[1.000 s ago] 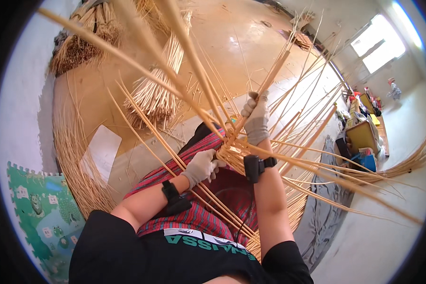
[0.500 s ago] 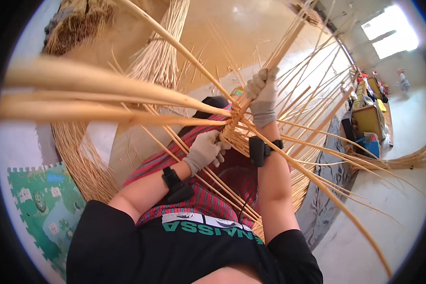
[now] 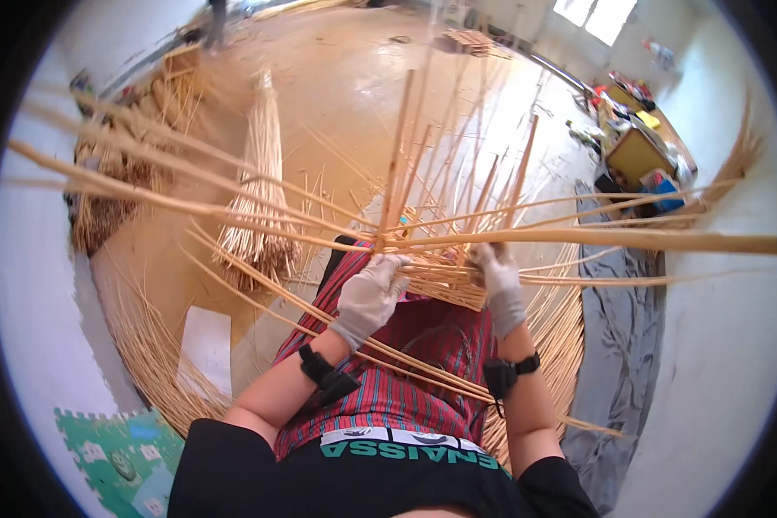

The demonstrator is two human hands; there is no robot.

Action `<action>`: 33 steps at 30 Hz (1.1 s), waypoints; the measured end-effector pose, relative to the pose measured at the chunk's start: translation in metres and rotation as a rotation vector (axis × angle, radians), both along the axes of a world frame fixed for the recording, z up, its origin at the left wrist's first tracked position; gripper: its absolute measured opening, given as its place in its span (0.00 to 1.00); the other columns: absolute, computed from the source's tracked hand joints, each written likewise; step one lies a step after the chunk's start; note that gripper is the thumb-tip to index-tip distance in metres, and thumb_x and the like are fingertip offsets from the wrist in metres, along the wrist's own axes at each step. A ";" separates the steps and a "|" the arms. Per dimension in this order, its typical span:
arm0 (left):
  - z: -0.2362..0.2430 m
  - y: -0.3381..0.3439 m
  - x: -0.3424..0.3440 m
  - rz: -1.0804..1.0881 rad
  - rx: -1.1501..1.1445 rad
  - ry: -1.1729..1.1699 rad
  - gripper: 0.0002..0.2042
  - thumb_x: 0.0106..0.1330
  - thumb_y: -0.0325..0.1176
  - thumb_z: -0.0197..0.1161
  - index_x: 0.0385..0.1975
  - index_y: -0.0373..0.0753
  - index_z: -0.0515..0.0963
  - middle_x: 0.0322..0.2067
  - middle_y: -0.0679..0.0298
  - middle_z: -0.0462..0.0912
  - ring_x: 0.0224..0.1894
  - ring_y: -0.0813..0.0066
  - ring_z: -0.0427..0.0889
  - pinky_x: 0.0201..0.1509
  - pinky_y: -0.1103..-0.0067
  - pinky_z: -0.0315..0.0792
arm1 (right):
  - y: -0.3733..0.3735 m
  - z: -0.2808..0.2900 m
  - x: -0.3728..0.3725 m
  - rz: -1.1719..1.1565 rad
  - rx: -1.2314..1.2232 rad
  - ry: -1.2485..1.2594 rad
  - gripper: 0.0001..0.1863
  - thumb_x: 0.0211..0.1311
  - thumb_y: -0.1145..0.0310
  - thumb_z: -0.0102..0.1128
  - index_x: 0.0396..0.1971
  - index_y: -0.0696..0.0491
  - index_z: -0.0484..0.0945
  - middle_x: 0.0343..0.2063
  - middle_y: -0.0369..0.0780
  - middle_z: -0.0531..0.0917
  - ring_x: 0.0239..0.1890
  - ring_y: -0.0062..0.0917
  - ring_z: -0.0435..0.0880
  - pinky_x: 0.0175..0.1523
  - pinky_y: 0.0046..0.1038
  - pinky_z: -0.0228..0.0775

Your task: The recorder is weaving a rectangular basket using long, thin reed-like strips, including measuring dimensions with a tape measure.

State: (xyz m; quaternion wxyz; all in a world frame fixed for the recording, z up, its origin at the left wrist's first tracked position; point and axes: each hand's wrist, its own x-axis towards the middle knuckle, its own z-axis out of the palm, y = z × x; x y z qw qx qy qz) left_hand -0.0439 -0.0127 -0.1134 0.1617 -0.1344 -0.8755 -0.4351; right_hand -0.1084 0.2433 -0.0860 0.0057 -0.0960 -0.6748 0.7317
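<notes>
A half-woven wicker basket [image 3: 445,285] rests over my lap, with long pale rods fanning out from its rim and thicker upright stakes [image 3: 397,164] rising from it. My left hand [image 3: 369,300], in a light grey glove, is closed on the basket's left corner, its fingertips partly hidden among the canes. At the right corner my gloved right hand [image 3: 498,281] grips the woven side, with some fingers out of sight behind it. One thick rod [image 3: 630,237] stretches from the rim far to the right. Under the basket lies a red striped cloth [image 3: 406,345] across my legs.
Bundles of cane [image 3: 263,190] stand and lie on the floor at left. Loose rods [image 3: 160,332] spread nearby, above a green foam mat [image 3: 121,457]. To the right are a grey sheet [image 3: 613,345] and a cluttered yellowish cabinet [image 3: 637,155]. Long rods reach out both ways.
My right hand has let go of an upright stake and come down to the basket's right corner. The basket has turned more level, and the view has tilted up toward the room.
</notes>
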 end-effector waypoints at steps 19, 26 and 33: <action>-0.018 0.055 -0.074 0.148 -0.357 -0.189 0.36 0.73 0.44 0.59 0.76 0.34 0.55 0.72 0.40 0.62 0.74 0.40 0.62 0.77 0.63 0.60 | 0.015 -0.017 0.075 0.147 -0.731 -0.351 0.20 0.77 0.53 0.58 0.46 0.57 0.79 0.33 0.45 0.87 0.27 0.32 0.88 0.30 0.29 0.82; -0.022 0.051 -0.082 0.156 -0.250 -0.268 0.44 0.65 0.39 0.67 0.78 0.33 0.50 0.75 0.41 0.58 0.77 0.41 0.57 0.79 0.65 0.58 | 0.007 0.005 -0.009 0.053 -0.417 -0.138 0.18 0.77 0.58 0.58 0.51 0.59 0.75 0.40 0.45 0.85 0.41 0.32 0.86 0.40 0.31 0.84; -0.029 0.047 -0.079 0.073 -0.255 -0.172 0.47 0.60 0.39 0.73 0.76 0.28 0.54 0.74 0.40 0.59 0.78 0.40 0.54 0.81 0.65 0.52 | -0.038 0.019 -0.111 -0.055 0.257 0.645 0.16 0.70 0.74 0.64 0.56 0.54 0.74 0.39 0.41 0.84 0.41 0.30 0.84 0.49 0.32 0.78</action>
